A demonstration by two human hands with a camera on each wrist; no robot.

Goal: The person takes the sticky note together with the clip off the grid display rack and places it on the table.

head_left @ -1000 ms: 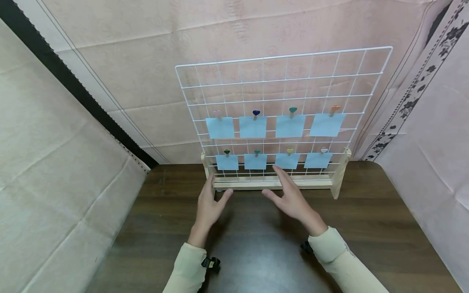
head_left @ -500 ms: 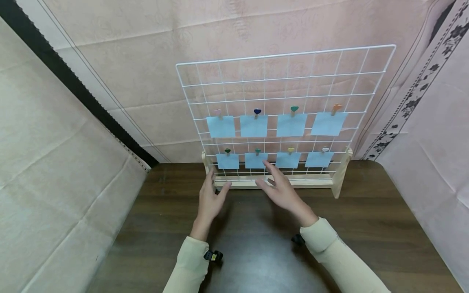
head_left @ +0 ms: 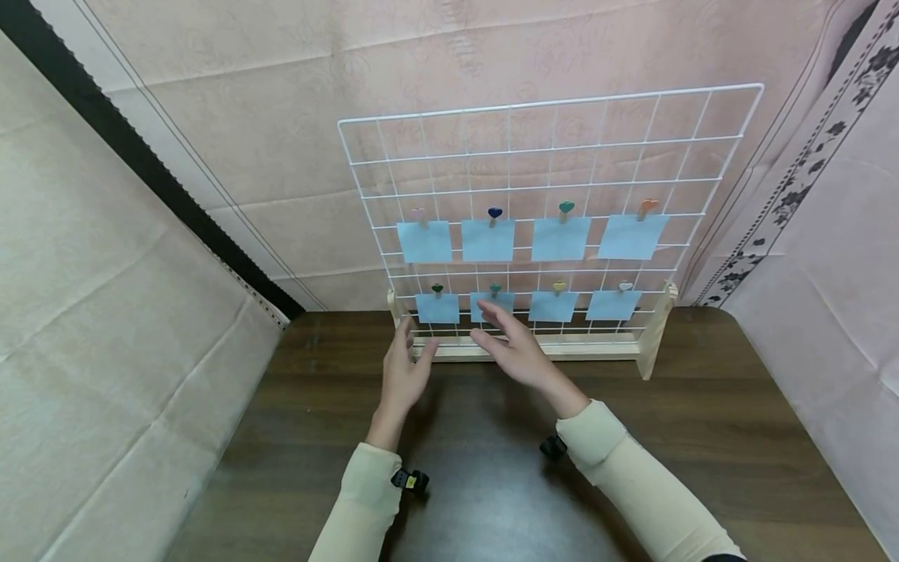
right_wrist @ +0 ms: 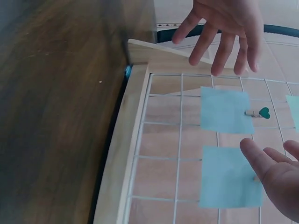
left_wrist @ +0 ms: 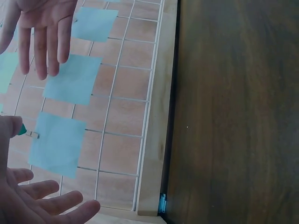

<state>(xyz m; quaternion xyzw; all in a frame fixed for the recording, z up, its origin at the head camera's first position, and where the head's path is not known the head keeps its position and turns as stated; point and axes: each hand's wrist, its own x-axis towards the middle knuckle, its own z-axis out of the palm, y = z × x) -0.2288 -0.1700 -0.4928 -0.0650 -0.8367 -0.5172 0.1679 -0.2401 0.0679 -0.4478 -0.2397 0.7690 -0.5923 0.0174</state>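
A white wire grid panel [head_left: 562,186] stands in a wooden base [head_left: 590,348]. Blue paper notes hang on it in two rows, each under a small clothespin with a heart on top, such as the dark blue heart clothespin [head_left: 495,213]. My left hand [head_left: 403,378], fingers spread and holding nothing, is by the base's left end, nearest the lower left note [head_left: 438,308]. My right hand [head_left: 518,353] is also empty, its fingers extended in front of the second lower note [head_left: 485,314] and partly covering it. In the right wrist view, a green heart clothespin [right_wrist: 264,113] shows between both hands.
The rack stands at the back of a dark brown wooden table [head_left: 477,484]. Pale cloth [head_left: 232,101] hangs behind it and at both sides. Dark devices are strapped at both wrists, among them the left wrist camera [head_left: 410,480].
My right hand has moved left along the lower row, from the third note to the second. My left hand has shifted slightly forward. The notes and clothespins stay on the grid.
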